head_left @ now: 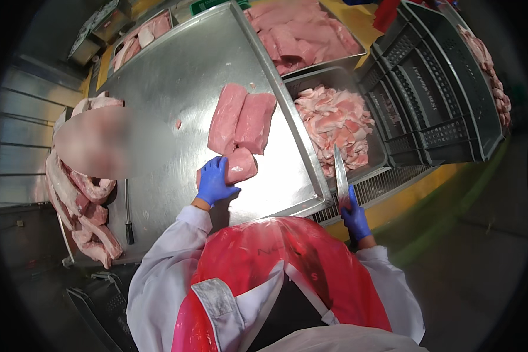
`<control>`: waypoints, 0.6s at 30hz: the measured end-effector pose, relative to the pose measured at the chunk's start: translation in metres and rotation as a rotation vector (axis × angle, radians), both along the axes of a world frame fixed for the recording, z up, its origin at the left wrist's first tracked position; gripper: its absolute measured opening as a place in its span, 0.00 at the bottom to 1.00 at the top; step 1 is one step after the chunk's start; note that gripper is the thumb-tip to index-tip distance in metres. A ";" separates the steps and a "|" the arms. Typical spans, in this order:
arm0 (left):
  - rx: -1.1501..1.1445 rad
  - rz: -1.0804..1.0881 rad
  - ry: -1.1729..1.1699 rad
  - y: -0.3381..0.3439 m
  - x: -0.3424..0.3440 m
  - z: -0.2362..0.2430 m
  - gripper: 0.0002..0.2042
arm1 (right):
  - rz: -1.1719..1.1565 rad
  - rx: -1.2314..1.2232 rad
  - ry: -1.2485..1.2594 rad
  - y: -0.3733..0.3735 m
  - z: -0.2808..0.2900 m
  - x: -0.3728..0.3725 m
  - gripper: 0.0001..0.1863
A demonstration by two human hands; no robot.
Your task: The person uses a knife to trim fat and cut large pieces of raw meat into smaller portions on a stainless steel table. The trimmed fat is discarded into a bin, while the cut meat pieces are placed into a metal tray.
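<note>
My left hand (pixel 214 183), in a blue glove, grips the left end of a short piece of pork loin (pixel 242 165) that lies on the metal tray table. Just beyond it, two longer trimmed loin pieces (pixel 226 120) lie side by side. My right hand (pixel 356 218), also gloved in blue, is closed round the handle of a knife (pixel 341 176). The blade points away from me, over the near edge of a bin of pale fatty trimmings (pixel 336 124). A sharpening steel (pixel 128 214) with a black handle rests on the table's left side.
Untrimmed meat strips (pixel 79 199) are heaped along the left edge, partly blurred. A deep tray of pink meat (pixel 302 35) stands at the far side, with another meat tray (pixel 144 38) at far left. A grey perforated crate (pixel 431 82) leans tilted at the right.
</note>
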State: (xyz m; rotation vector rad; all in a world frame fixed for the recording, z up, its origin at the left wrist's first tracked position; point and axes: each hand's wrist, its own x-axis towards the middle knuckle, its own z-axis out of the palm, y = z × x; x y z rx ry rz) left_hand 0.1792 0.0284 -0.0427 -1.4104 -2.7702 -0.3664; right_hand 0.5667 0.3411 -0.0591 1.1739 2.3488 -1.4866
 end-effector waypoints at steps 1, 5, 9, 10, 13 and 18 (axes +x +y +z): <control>-0.127 0.100 -0.079 -0.005 -0.001 -0.008 0.40 | -0.010 -0.035 0.071 0.005 -0.006 -0.002 0.46; -0.394 0.355 -0.411 -0.012 -0.013 -0.008 0.42 | 0.234 0.149 0.107 0.025 -0.006 -0.039 0.44; 0.226 0.429 -1.402 -0.059 -0.006 -0.043 0.42 | 0.232 0.113 0.155 0.036 0.002 -0.066 0.45; 0.464 0.421 -1.699 -0.044 0.011 -0.031 0.47 | 0.204 0.132 0.201 0.039 -0.006 -0.062 0.45; 0.748 0.469 -1.825 0.010 0.041 0.017 0.45 | 0.183 0.177 0.221 0.042 -0.013 -0.058 0.45; 1.081 0.390 -1.723 0.197 -0.060 0.156 0.26 | 0.125 0.122 0.246 0.048 -0.019 -0.040 0.45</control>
